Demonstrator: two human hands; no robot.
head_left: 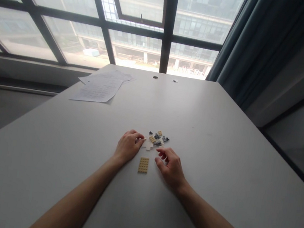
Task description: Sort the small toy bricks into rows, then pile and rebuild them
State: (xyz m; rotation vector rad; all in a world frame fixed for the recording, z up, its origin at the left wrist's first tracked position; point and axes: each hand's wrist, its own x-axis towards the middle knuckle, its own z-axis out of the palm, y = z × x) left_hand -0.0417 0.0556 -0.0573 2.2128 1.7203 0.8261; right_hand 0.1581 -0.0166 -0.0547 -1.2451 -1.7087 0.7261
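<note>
A tan studded building plate lies flat on the white table between my hands. Just beyond it is a loose pile of small toy bricks in grey, tan, white and black. My left hand rests at the pile's left side, thumb and forefinger pinched on a small tan brick, mostly hidden by the fingers. A white piece lies at the pile's near edge. To the right, my right hand hovers beside the pile, thumb and fingers apart, holding nothing.
Printed paper sheets lie on the table at the far left. Two round cable holes, one of them a dark disc, sit near the far edge. Beyond are large windows and a dark curtain.
</note>
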